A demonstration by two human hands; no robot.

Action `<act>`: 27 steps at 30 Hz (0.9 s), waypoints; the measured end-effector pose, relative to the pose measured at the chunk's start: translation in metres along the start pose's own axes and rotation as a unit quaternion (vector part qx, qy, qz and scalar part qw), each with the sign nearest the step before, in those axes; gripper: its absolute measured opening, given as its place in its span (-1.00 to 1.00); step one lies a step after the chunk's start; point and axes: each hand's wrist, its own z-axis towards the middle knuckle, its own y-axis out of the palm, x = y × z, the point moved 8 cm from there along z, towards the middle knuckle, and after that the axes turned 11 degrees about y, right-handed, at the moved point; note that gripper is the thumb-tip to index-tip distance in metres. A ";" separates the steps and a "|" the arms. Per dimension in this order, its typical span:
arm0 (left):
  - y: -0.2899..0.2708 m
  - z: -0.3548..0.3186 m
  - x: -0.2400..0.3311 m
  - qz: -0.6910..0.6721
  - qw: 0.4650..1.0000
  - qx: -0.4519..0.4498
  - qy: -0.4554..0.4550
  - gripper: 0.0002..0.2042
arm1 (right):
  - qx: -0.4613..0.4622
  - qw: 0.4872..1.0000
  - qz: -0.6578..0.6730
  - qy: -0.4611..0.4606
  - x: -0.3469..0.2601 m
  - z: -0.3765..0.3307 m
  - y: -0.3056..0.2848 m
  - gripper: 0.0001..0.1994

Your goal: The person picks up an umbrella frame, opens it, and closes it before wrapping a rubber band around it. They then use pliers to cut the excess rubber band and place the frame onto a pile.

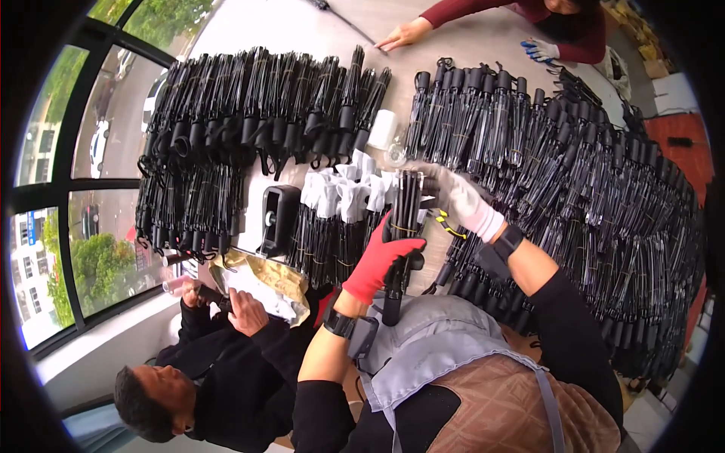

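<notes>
My left hand [383, 260], in a red glove, is closed around a black folding umbrella frame [407, 204] held upright in front of my apron. Its dark handle [391, 308] points down toward me, and the bundled ribs rise above the glove. At the upper end of the ribs, my right hand [462, 198], in a white glove with dark fingertips, has its fingers bent against the frame. Just below the right hand lies a yellow-handled tool [450, 224], probably small pliers or snips. Left of the frame are umbrella frames topped with white wrapping [349, 192].
Rows of black umbrella frames [257, 98] fill the table's left; a large pile [574, 204] covers the right. A black tape dispenser [279, 219] and a white cylinder [383, 130] stand between. A co-worker sits at my left near a gold bag [264, 275]; another person's hand [404, 34] reaches across the far side.
</notes>
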 end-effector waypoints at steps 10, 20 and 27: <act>-0.036 -0.042 0.014 -0.020 0.998 0.035 -0.047 -0.55 | 0.061 0.575 -0.791 0.202 0.159 -0.019 -0.089 -0.45; -0.019 -0.096 0.009 0.015 0.992 0.023 -0.122 -0.50 | 0.056 0.707 -0.669 0.223 -0.013 -0.079 -0.055 -0.72; 0.020 -0.088 0.020 0.041 0.992 -0.031 -0.119 -0.38 | 0.019 0.656 -0.755 -0.008 -0.094 -0.113 0.015 -0.70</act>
